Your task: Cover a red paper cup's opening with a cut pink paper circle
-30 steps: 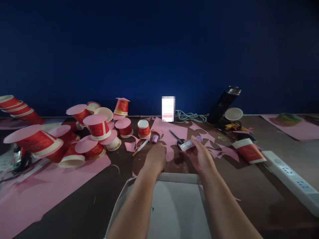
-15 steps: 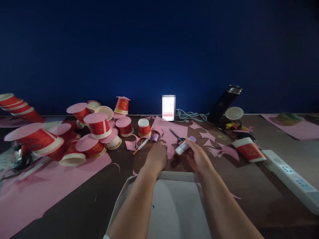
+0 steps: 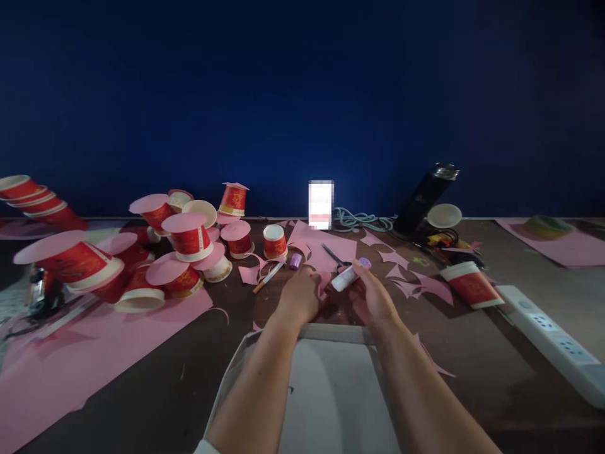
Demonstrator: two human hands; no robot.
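The right hand (image 3: 375,296) grips a glue stick (image 3: 344,279) over the table (image 3: 472,359), the left hand (image 3: 301,295) at a pink paper cutout (image 3: 324,282) — its grip unclear — in an apparent gluing step that calls for steady paper.

And there it is, right down at the bottom edge: a small corner of sleeve (image 3: 206,448), pale, whitish with a faint bluish cast, plain as far as it shows, its edge curving round the left forearm (image 3: 258,384)! Beyond that cloth it's bare all the way, slimming neatly up to an ungloved left hand (image 3: 302,296). Across to the right forearm (image 3: 430,384), bare for its whole visible length, broad low down, tapering to an ungloved right hand (image 3: 375,297).
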